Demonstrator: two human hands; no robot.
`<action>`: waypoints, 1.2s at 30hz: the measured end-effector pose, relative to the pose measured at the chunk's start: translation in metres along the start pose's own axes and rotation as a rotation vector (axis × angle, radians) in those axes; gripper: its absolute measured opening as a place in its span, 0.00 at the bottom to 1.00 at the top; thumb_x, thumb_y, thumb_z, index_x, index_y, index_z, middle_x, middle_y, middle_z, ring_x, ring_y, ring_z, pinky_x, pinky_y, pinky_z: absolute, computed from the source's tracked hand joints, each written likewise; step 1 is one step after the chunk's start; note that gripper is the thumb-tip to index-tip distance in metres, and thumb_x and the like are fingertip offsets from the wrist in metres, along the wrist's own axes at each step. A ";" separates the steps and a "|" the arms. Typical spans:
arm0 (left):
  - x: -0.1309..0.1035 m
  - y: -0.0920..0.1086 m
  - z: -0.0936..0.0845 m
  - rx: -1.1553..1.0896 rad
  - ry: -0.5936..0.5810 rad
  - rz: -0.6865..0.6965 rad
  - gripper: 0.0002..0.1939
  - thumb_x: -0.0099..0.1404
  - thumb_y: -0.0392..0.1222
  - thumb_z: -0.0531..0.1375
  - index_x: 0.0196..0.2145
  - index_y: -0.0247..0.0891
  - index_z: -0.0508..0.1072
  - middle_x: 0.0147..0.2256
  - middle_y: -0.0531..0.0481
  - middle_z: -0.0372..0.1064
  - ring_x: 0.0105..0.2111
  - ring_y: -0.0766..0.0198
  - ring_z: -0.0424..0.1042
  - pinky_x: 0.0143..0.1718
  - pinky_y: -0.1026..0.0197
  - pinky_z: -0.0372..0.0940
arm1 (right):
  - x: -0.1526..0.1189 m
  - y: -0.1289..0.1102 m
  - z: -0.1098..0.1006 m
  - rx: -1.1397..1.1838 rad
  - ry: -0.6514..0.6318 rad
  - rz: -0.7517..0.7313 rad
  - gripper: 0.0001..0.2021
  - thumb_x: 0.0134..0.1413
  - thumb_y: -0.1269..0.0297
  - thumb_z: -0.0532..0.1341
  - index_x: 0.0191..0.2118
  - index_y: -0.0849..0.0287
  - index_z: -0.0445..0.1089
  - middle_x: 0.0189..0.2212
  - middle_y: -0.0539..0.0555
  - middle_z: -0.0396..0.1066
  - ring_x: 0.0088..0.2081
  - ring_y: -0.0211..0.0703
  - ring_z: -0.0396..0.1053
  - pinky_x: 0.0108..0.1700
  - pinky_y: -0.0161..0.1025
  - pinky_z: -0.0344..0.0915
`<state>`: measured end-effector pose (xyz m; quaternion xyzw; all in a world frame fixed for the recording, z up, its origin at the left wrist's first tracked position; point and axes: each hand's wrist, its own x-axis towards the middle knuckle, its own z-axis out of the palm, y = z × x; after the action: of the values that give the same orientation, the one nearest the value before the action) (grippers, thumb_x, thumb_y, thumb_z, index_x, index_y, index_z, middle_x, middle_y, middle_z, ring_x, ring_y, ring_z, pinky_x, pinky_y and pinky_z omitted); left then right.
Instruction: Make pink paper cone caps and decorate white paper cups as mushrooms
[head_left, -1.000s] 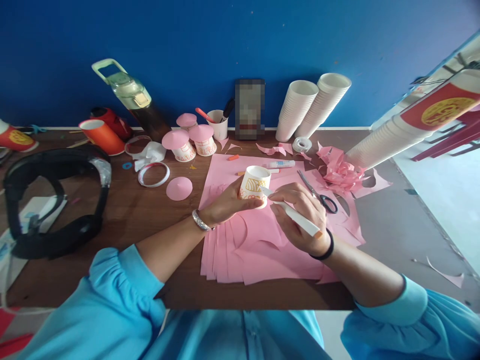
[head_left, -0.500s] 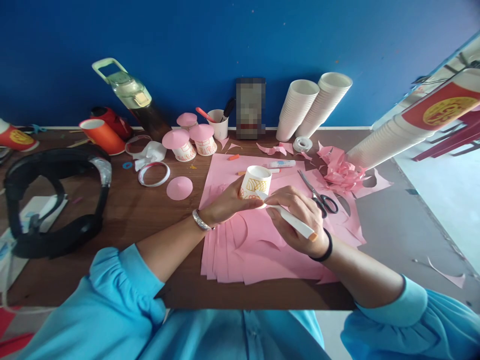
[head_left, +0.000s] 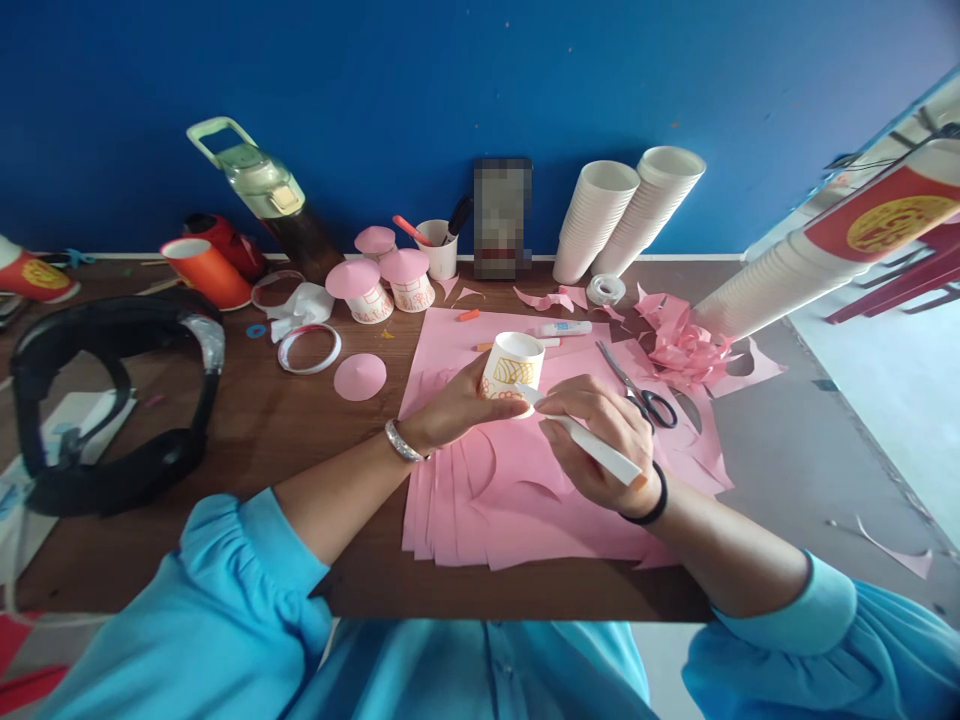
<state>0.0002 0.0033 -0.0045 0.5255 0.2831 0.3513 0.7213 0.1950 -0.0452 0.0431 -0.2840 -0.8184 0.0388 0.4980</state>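
Note:
My left hand (head_left: 469, 400) is wrapped around a white paper cup (head_left: 523, 350) that bears yellow line drawings and some red marks. Between the fingers of my right hand (head_left: 600, 435) is a white marker pen (head_left: 604, 452) with an orange end; its tip is at the cup's decorated side, and I cannot tell whether it touches. Both hands are above a stack of pink paper sheets (head_left: 450, 510). Just beyond my right hand lie black-handled scissors (head_left: 651, 405). Past the cup, an orange pen cap (head_left: 469, 315) and a white tube (head_left: 566, 328) rest on the paper.
Decorated cups with pink cone tops (head_left: 405, 268) stand at the back, near a loose pink cone (head_left: 360, 377) and a tape roll (head_left: 308, 348). Stacked white cups (head_left: 600, 215) lean by the wall. Crumpled pink scraps (head_left: 686, 340) lie right. A black headband-like device (head_left: 112, 490) sits left.
My right hand and the marker pen have shifted slightly to the right and down along the cup's side. My left hand still holds the cup in nearly the same place.

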 end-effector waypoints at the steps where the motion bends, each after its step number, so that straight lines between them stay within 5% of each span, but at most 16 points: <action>1: 0.000 0.001 0.001 0.008 -0.004 0.003 0.32 0.59 0.47 0.73 0.58 0.43 0.70 0.49 0.45 0.73 0.49 0.54 0.72 0.49 0.53 0.65 | 0.000 0.000 -0.001 0.000 0.011 -0.004 0.08 0.63 0.75 0.60 0.45 0.57 0.68 0.33 0.54 0.76 0.33 0.41 0.75 0.35 0.38 0.75; 13: -0.002 0.014 0.007 0.066 -0.014 0.001 0.26 0.61 0.49 0.72 0.52 0.40 0.69 0.44 0.48 0.69 0.47 0.57 0.67 0.49 0.54 0.63 | 0.002 0.002 -0.003 -0.050 0.050 0.027 0.11 0.62 0.75 0.60 0.48 0.55 0.70 0.34 0.52 0.77 0.34 0.43 0.76 0.35 0.40 0.74; 36: -0.001 0.011 0.006 0.059 0.018 -0.019 0.36 0.58 0.52 0.74 0.59 0.41 0.67 0.54 0.42 0.72 0.54 0.48 0.71 0.52 0.49 0.66 | 0.001 0.000 0.000 -0.016 -0.033 0.034 0.09 0.65 0.74 0.59 0.47 0.55 0.68 0.34 0.54 0.77 0.34 0.42 0.77 0.34 0.40 0.76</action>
<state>0.0021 0.0009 0.0076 0.5408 0.3047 0.3407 0.7061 0.1941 -0.0447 0.0442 -0.3010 -0.8220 0.0453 0.4813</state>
